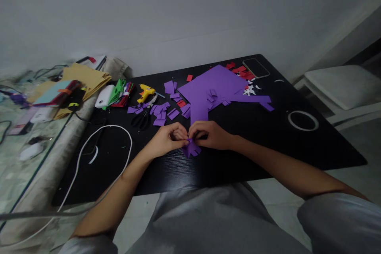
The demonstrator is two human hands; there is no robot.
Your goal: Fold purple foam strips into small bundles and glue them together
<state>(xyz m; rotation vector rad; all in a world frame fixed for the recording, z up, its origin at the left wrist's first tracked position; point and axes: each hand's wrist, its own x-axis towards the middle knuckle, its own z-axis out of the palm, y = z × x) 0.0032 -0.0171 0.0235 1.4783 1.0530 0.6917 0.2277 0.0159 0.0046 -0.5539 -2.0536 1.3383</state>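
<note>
Between my two hands, near the table's front edge, is a small piece of purple paper [192,150] with slits cut in its lower edge. My left hand [168,139] pinches it from the left with thumb and fingers. From the right, my right hand [210,134] pinches it too, the fingertips of both hands almost meeting. Just behind my hands lies a wide purple paper strip [199,109], and beyond it a large purple sheet [214,81]. Cut purple pieces [160,112] lie scattered to the left of the strip.
Left of the purple pieces are black-handled pliers [144,115] and a yellow glue gun [145,92]. A white cable [129,143] loops across the table's left side. At the back right lie red scraps [245,73] and a phone [256,67]; a tape-like ring [303,121] is farther right.
</note>
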